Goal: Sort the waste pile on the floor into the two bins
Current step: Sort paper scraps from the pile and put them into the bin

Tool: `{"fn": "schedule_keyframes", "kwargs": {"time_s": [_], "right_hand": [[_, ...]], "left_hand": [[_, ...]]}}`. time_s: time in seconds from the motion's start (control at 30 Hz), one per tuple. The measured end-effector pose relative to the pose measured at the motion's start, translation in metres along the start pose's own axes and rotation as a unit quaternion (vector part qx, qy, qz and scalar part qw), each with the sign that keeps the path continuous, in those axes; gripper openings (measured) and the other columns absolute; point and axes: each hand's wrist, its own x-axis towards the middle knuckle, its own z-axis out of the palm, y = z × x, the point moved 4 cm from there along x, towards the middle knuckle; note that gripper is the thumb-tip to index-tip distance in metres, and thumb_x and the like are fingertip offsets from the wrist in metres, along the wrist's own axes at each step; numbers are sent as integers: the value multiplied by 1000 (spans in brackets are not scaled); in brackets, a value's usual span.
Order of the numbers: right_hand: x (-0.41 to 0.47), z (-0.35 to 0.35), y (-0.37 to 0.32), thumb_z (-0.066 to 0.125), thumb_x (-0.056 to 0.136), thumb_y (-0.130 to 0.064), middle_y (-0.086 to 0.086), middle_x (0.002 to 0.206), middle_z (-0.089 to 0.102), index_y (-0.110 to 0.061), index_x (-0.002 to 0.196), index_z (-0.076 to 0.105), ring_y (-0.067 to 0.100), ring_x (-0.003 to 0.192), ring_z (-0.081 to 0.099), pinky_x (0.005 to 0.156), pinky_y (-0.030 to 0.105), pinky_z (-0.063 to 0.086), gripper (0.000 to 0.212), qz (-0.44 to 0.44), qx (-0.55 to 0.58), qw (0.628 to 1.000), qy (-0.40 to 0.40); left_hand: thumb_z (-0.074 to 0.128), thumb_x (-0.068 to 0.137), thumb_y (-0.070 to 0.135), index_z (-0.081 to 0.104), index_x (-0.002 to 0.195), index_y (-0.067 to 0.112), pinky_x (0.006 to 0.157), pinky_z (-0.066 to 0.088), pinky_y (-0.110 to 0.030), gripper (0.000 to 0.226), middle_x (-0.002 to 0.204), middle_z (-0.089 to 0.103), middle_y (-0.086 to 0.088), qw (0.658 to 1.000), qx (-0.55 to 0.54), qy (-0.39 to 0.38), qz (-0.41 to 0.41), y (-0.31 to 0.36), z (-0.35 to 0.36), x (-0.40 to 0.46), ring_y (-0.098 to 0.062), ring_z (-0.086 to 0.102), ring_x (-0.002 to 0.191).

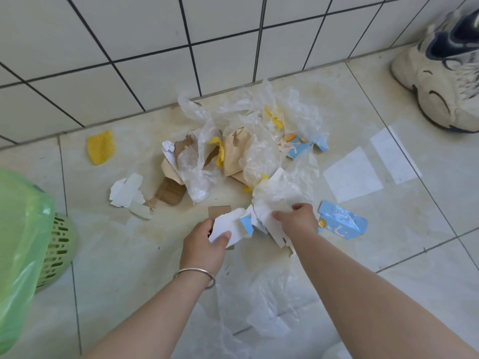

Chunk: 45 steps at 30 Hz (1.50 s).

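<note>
A waste pile (241, 143) of clear plastic bags, brown paper, yellow foam netting and torn blue-and-white carton lies on the tiled floor by the wall. My left hand (204, 244) pinches a torn white card piece (228, 224) with a blue edge. My right hand (298, 218) grips a white torn carton piece (269, 218) at the pile's near edge. A green bin (57, 250) lined with a green bag (18, 250) stands at the far left. Only this one bin is in view.
A loose yellow foam net (100, 147) lies near the wall at left. White card scraps (128, 193) and a blue carton piece (342, 220) lie apart from the pile. Clear plastic film (261, 304) lies between my arms. A person's sneaker (445, 73) stands at the upper right.
</note>
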Motion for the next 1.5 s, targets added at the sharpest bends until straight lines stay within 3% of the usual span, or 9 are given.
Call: {"fn": "schedule_keyframes", "kwargs": {"time_s": [0.2,0.4,0.53,0.67,0.77,0.83,0.97,1.13,1.5], "right_hand": [[8,-1,-7,70,81,-26,7,111,64,-12,122,54,21,85,53,75,30,42,45,3,32,999,1],[16,-2,-14,71,81,-28,4,118,59,-12,123,51,21,96,54,76,29,39,49,2,51,999,0],[22,-7,-17,68,83,-31,5,84,59,-10,91,65,21,78,52,68,28,41,22,-4,59,998,-9],[24,2,-21,65,84,-28,1,61,34,-17,54,34,16,55,29,52,26,24,45,-35,68,997,-21],[15,4,-26,64,84,-28,7,105,47,-16,90,66,22,93,50,79,32,43,14,-66,71,995,10],[11,2,-23,66,84,-30,2,132,36,-7,126,56,25,124,40,99,34,39,49,-60,95,993,23],[4,-2,-30,69,83,-28,3,143,39,-10,139,44,25,131,41,108,35,35,63,-57,167,984,-19],[-8,-19,-47,71,80,-15,5,94,66,-18,94,65,26,90,61,86,40,51,16,-62,250,960,-108],[-25,-65,-58,65,83,-16,-3,96,57,-35,125,45,17,86,55,62,22,43,50,-246,95,964,-18]], "left_hand": [[63,84,14,56,74,26,67,44,-23,18,84,64,4,995,-96,-30,-5,22,18,13,-20,59,81],[64,85,13,64,104,18,83,47,-28,20,100,67,0,990,-110,-82,-35,32,34,32,-21,63,95],[63,85,14,65,111,15,78,43,-25,26,101,67,-1,987,-125,-92,-50,38,43,45,-19,62,92],[64,85,15,64,107,17,80,46,-27,23,96,66,0,987,-131,-76,-53,40,52,48,-20,61,89],[64,83,16,63,95,19,74,45,-27,12,92,66,-1,987,-148,-35,-57,40,54,46,-20,59,83],[65,82,16,61,81,22,72,46,-28,7,85,67,-1,984,-167,-2,-60,40,52,41,-21,59,78],[66,82,14,58,70,26,78,51,-36,19,74,63,4,971,-228,28,-61,41,48,24,-28,63,79],[65,84,9,64,77,28,92,53,-43,21,80,68,6,947,-313,22,-66,42,40,11,-24,65,84],[68,82,14,64,84,24,87,52,-38,11,88,69,-2,970,-240,-22,-19,40,46,-4,-25,65,87]]}}
